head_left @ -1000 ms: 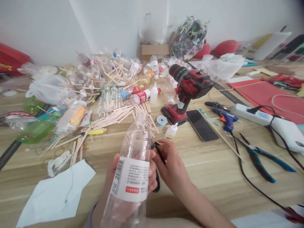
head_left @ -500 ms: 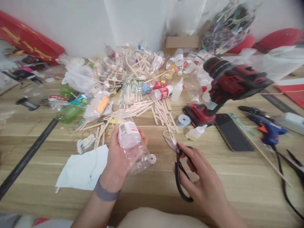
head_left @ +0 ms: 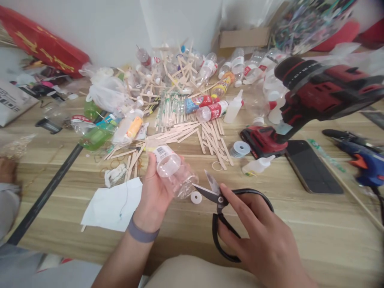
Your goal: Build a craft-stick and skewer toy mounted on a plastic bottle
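Note:
Wrapped round a clear plastic bottle [head_left: 183, 178] with a white barcode label is my left hand [head_left: 157, 188], a grey band on its wrist. The bottle lies tilted, its base end toward the right. My right hand [head_left: 258, 228] grips black-handled scissors [head_left: 220, 200], fingers through the loops. Their blades are spread, and one tip comes close to the bottle's base; whether it touches I cannot tell. Below the bottle, a small white ring-shaped disc [head_left: 196, 197] rests on the table. White paper [head_left: 112, 206] with a thread on it lies left of my left wrist.
Wooden sticks [head_left: 210, 140] and several plastic bottles [head_left: 213, 111] spread across the back. At right are a red-black cordless drill [head_left: 324, 88], a phone [head_left: 313, 166], a blue glue gun [head_left: 367, 166], a spool [head_left: 241, 149] and a small glue bottle [head_left: 258, 165]. Another person's sleeve [head_left: 7, 208] shows at far left.
The scissors have opened wider and swung left toward the bottle. The bottle's base has turned up and to the right. The view has shifted slightly, and a person's sleeve now appears at left.

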